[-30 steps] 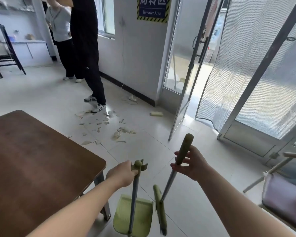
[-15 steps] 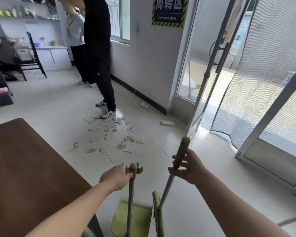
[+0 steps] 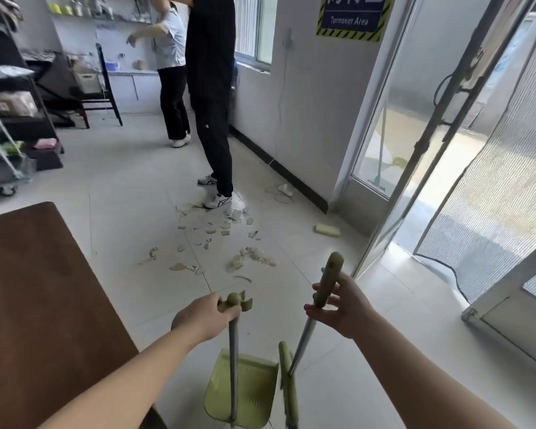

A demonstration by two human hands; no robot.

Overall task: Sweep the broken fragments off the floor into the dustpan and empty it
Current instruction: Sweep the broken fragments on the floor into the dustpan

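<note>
Pale broken fragments [image 3: 217, 239] lie scattered over the white tiled floor ahead of me, several of them close to a standing person's white shoe [image 3: 218, 200]. My left hand [image 3: 203, 317] grips the top of the long handle of a green dustpan [image 3: 240, 391], which hangs low in front of me. My right hand [image 3: 338, 305] holds the green grip of a broom [image 3: 288, 385], whose head hangs beside the dustpan's right edge. Both tools are well short of the fragments.
A brown table [image 3: 41, 320] fills the left foreground. Two people stand beyond the fragments near the wall. An open glass door [image 3: 415, 156] and a mesh screen are on the right. A pale green block [image 3: 327, 229] lies by the doorway. Racks and a chair stand at the back left.
My view has moved closer to the fragments and turned left, showing more of the room's back. Both hands keep their hold on the dustpan and broom handles.
</note>
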